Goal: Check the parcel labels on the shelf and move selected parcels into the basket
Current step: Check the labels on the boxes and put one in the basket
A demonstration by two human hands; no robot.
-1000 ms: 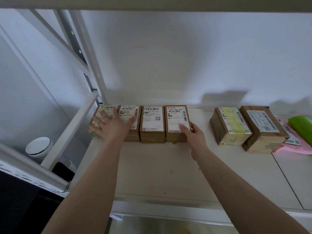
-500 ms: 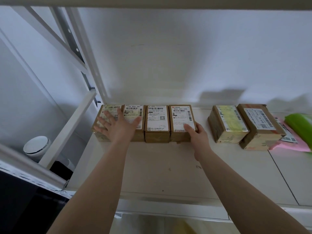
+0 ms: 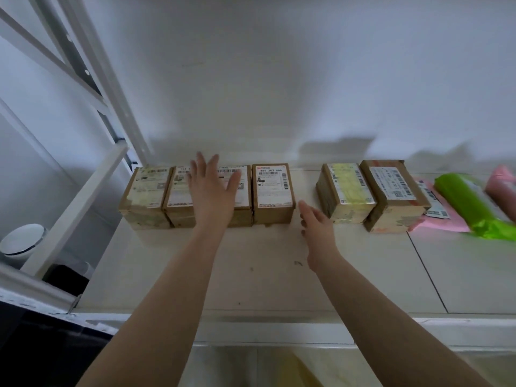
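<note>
The right hand (image 3: 317,229) had slipped off the fourth parcel (image 3: 273,191) and hung open beside it, empty. The left hand (image 3: 212,191), fingers spread, had shifted rightward over the middle boxes of the row (image 3: 178,196). Label-checking continued; no basket showed.

White shelf (image 3: 349,275) — cardboard parcels (image 3: 273,192), plastic mailers (image 3: 472,203)

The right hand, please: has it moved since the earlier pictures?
Yes. The right hand has come off the front right corner of the box labelled 866 303 666 and now sits open to its right, apart from it, above the shelf.
</note>
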